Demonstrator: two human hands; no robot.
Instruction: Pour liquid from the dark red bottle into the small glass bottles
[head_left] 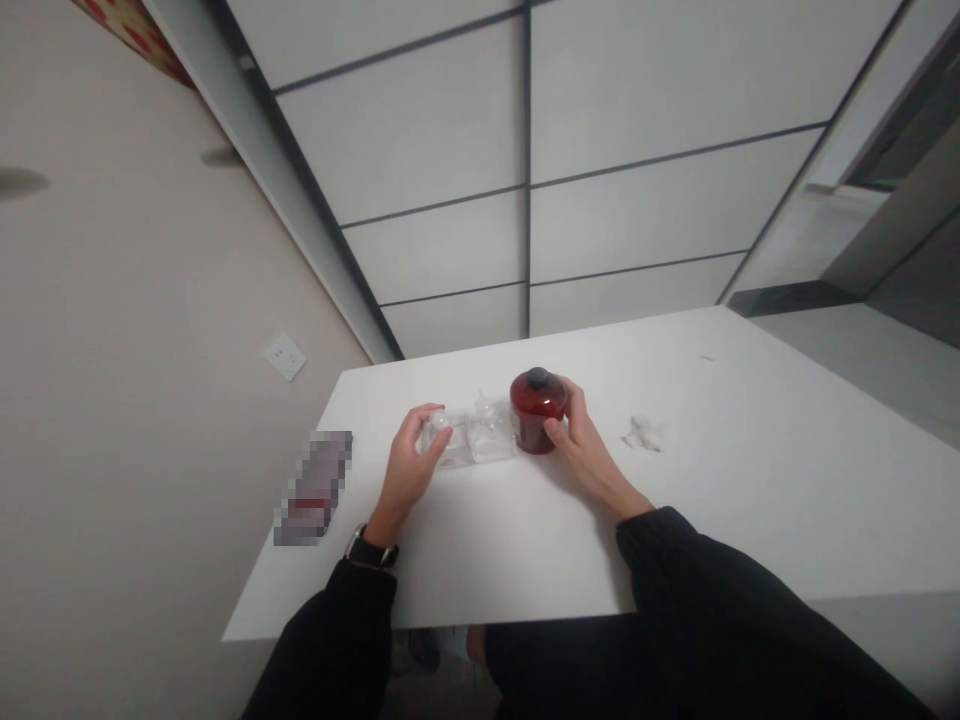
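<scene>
A squat, dark red see-through bottle [534, 425] with a black cap stands upright on the white table [510, 550]. My right hand [581, 445] is wrapped round its right side, the thumb on the front. Left of the bottle are two clear, squarish containers side by side, perhaps glass or plastic. My left hand [415, 462] grips the left clear container [455, 448], with the thumb in front near a rounded clear top. The other clear container [491, 440] sits between that one and the red bottle, its top crinkled or blurred.
A crumpled whitish piece, like tissue or wrap [643, 434], lies right of my right hand. A blurred-out flat greyish object [313, 490] rests at the table's left edge. The wall carries a socket [285, 357]; white panelled doors [450, 240] rise behind the table.
</scene>
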